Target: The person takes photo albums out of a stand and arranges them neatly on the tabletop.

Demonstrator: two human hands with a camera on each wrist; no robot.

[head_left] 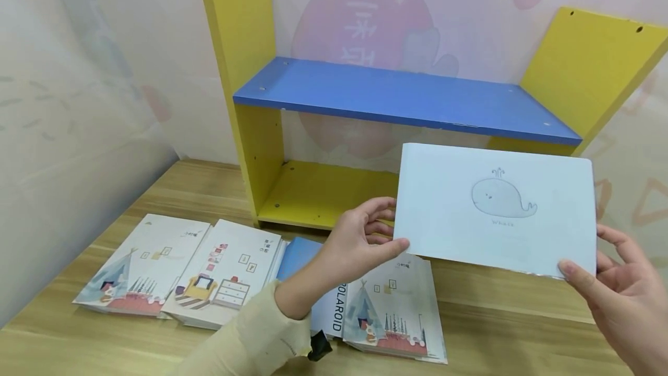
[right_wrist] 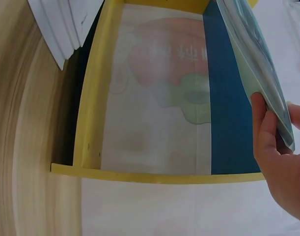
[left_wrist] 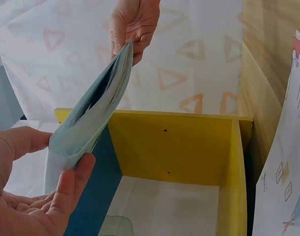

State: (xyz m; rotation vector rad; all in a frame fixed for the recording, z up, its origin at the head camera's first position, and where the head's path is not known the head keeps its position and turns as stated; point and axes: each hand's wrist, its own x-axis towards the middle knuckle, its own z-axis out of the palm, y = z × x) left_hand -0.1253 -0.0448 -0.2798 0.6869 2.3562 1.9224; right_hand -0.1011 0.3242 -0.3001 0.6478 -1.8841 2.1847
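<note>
A thin white album [head_left: 443, 208] with a pencil drawing of a whale on its face is held up in front of the shelf. My left hand [head_left: 355, 242] pinches its left end, thumb on the near face and fingers behind. At the lower right corner my right hand [head_left: 626, 295] grips it the same way. Seen edge-on in the left wrist view, the album [left_wrist: 88, 128] shows clear, sleeve-like pages slightly parted between its covers. The right wrist view shows the right hand [right_wrist: 277, 142] around the album's end.
A yellow and blue shelf [head_left: 407, 97] stands on the wooden table [head_left: 501, 324] against a printed cloth wall. Several picture-covered albums lie in front, including one with a tent [head_left: 141, 266], one with an armchair [head_left: 224, 271] and a blue one marked POLAROID [head_left: 300, 254].
</note>
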